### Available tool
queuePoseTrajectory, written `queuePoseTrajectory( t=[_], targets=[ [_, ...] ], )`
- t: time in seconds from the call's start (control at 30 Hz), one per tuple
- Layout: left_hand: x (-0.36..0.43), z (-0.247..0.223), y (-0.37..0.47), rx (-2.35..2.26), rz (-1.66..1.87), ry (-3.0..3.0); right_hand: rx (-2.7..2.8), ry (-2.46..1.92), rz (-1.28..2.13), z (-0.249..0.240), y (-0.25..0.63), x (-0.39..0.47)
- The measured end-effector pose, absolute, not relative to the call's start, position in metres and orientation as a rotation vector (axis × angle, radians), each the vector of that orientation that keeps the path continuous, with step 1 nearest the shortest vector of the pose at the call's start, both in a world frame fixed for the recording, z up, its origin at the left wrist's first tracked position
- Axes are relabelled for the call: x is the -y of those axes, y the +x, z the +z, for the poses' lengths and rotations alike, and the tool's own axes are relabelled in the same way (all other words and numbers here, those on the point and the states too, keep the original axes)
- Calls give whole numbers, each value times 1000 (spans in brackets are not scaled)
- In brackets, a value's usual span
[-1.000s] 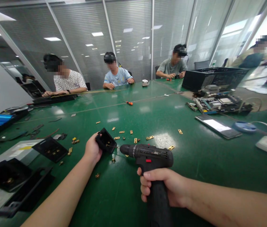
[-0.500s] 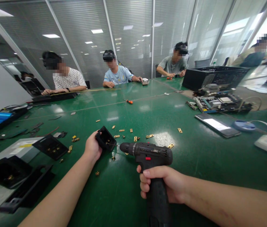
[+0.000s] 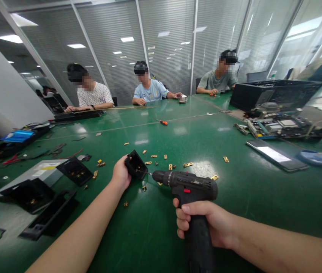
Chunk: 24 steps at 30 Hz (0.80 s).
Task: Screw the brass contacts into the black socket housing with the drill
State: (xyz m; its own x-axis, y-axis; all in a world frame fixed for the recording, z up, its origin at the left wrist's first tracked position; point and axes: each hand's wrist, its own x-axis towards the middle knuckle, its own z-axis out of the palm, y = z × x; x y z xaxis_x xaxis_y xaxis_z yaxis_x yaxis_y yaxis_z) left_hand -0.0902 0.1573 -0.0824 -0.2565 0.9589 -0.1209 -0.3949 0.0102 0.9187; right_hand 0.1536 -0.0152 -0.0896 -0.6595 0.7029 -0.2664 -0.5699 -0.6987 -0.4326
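Observation:
My left hand (image 3: pixel 122 173) is closed around the side of a small black plastic box (image 3: pixel 134 161), tilted so its open side faces right. My right hand (image 3: pixel 196 220) wraps the handle of a black cordless drill (image 3: pixel 192 185) with a red switch. The drill lies level, its thin bit (image 3: pixel 147 173) pointing left into the mouth of the box. Whether the tip touches a screw inside I cannot tell. Several small brass plates (image 3: pixel 170 167) and brass screw pieces (image 3: pixel 144 188) lie on the green table around the box.
On the left lie more black plastic housings (image 3: pixel 74 170) with brass parts and a grey metal case (image 3: pixel 40 172). A phone (image 3: pixel 275 155), a circuit board (image 3: pixel 284 127) and a black computer case (image 3: pixel 272 94) sit at the right. An orange screwdriver (image 3: pixel 163 122) lies farther back. Several people sit across the table.
The whole view has swung a little left, so everything appears farther right. Both hands keep their grips, and the drill bit stays at the box's opening.

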Motion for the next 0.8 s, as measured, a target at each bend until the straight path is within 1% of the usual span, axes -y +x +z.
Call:
queuePoseTrajectory(
  t=[0.8],
  targets=[
    [-159,-82,-90,-1130,1517,722,409,-501,2346,-92,156,13]
  ],
)
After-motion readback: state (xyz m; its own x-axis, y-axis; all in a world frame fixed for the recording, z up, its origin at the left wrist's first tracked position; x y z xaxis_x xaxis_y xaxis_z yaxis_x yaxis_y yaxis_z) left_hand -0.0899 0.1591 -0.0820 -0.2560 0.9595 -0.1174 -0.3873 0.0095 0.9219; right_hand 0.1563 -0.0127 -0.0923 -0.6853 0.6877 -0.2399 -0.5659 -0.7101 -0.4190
